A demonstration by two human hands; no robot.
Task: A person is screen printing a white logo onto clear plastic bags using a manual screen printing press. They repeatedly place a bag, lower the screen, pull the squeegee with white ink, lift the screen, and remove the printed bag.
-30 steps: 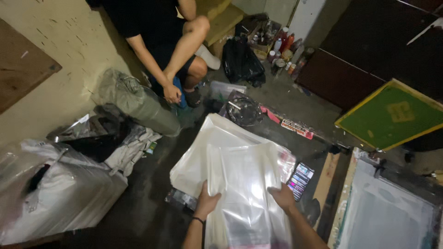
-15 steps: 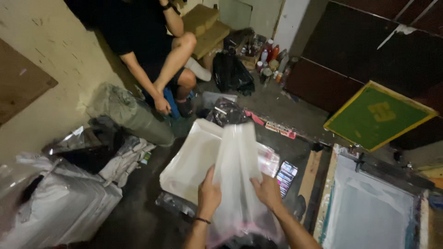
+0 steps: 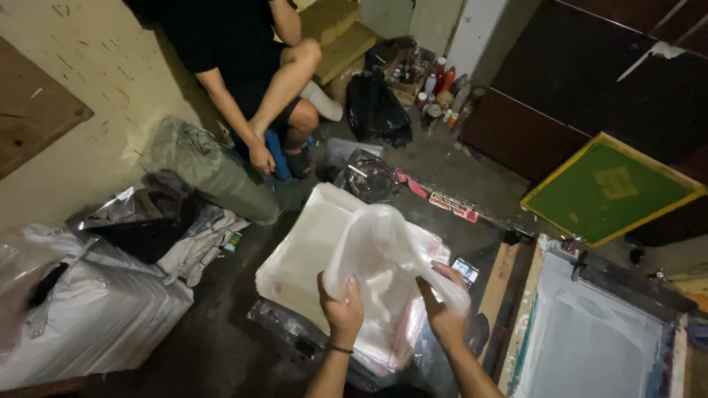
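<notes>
My left hand [image 3: 341, 309] and my right hand [image 3: 442, 313] both grip a clear plastic bag [image 3: 383, 273], lifted and folded over above the floor. Below it lies a flat stack of white packed items in clear plastic [image 3: 302, 258]. A phone [image 3: 464, 270] lies on the floor just right of the stack, close to my right hand.
A person in black [image 3: 258, 81] sits against the wall ahead, one hand down by a grey-green sack [image 3: 206, 169]. Large plastic-wrapped bundles [image 3: 81, 309] lie at left. A green framed screen [image 3: 612, 188] and a white-coated printing screen [image 3: 590, 332] stand at right. Bottles and a black bag [image 3: 376, 110] crowd the back.
My hands raised the clear bag off the stack, drew closer together and bunched and folded its top over. The view shifted slightly.
</notes>
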